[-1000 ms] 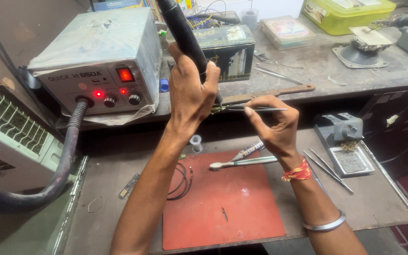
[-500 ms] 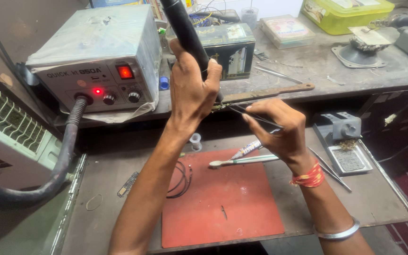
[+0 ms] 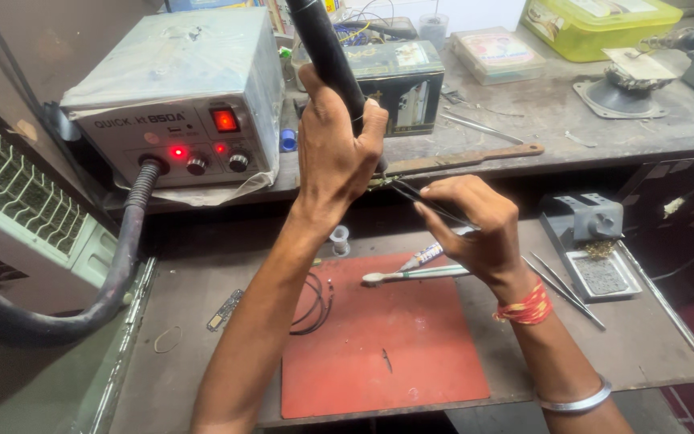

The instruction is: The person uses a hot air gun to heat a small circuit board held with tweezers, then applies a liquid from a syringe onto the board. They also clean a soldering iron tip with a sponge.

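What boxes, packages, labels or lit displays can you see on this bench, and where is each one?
Grey control unit: back left, boxy, plastic-wrapped, red lit switch and lamp.
Dark printed carton: back centre, behind the left hand, black with gold.
Clear flat case: back right of centre, pale label.
Yellow-green tub: far back right, translucent.

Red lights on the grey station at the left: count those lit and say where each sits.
3. On the grey station: a square red switch upper right, a round lamp and a smaller light beside the knobs. None seems hidden.

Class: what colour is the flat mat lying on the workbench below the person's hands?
The flat rectangular work mat is red, seen best in the head view.
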